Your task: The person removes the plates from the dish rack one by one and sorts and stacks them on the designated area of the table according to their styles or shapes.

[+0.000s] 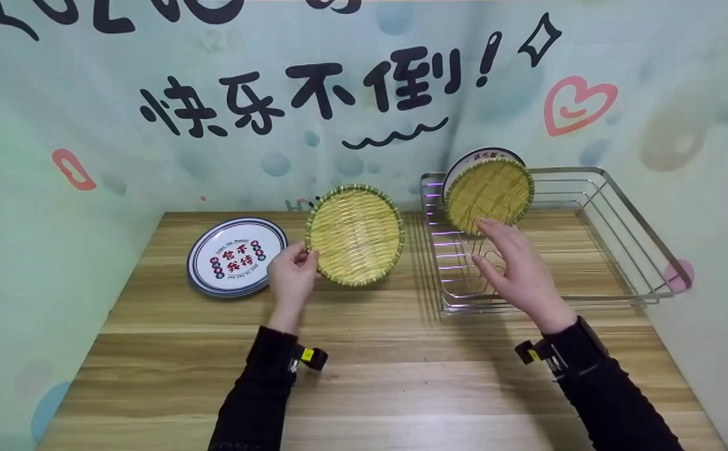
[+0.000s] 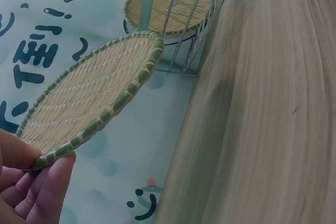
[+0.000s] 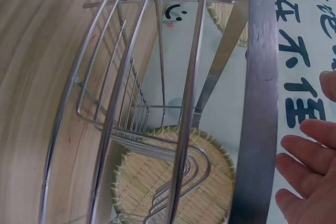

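My left hand (image 1: 293, 270) pinches the rim of a round woven bamboo tray (image 1: 355, 234) with a green edge and holds it tilted up above the wooden table (image 1: 364, 369). In the left wrist view the same bamboo tray (image 2: 89, 98) sits between my thumb and fingers (image 2: 39, 192). A second bamboo tray (image 1: 489, 194) stands upright in the wire dish rack (image 1: 614, 219), with a white printed plate (image 1: 472, 160) behind it. My right hand (image 1: 514, 266) hovers open over the rack's front, just below that tray, touching nothing. The right wrist view shows the racked tray (image 3: 210, 182) through the wires.
A stack of white plates with a blue rim and red characters (image 1: 237, 255) lies flat at the table's left, close to my left hand. A printed backdrop (image 1: 364, 94) closes off the far edge. The rack (image 3: 157, 103) fills the table's right side.
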The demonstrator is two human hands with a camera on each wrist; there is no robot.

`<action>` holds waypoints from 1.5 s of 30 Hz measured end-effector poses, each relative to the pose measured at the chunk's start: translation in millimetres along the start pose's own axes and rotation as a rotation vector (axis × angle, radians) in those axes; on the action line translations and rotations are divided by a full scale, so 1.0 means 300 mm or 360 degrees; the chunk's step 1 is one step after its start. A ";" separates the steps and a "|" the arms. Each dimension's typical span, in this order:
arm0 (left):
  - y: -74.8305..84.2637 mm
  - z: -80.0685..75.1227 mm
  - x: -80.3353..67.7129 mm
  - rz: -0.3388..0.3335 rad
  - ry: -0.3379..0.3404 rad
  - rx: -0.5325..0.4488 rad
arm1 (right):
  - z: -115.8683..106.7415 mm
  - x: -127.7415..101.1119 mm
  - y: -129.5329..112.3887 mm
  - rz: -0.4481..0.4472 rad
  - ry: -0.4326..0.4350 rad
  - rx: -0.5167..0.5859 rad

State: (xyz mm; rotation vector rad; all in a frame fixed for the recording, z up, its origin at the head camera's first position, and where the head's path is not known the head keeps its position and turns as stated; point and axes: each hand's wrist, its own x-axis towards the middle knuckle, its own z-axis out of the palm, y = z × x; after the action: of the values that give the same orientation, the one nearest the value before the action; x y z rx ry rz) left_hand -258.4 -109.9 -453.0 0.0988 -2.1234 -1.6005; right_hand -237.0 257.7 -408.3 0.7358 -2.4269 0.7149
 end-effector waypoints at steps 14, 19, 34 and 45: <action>-0.055 0.013 0.011 -0.0144 -0.0083 0.0088 | -0.009 -0.013 0.013 0.0047 -0.0030 -0.0003; -0.064 0.018 0.018 -0.0191 -0.0121 0.0097 | -0.011 -0.015 0.023 0.0065 -0.0051 -0.0013; -0.106 0.025 0.037 -0.0320 -0.0166 0.0114 | -0.046 -0.016 0.051 0.0111 -0.0085 -0.0043; -0.126 0.037 0.037 -0.0383 -0.0181 0.0105 | -0.051 -0.020 0.061 0.0124 -0.0091 -0.0052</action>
State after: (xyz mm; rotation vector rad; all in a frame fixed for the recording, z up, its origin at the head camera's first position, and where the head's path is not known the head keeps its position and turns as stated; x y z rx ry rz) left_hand -281.1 -115.8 -486.4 0.3022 -2.3256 -1.7054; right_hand -239.2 282.2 -406.7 0.6605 -2.5248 0.6913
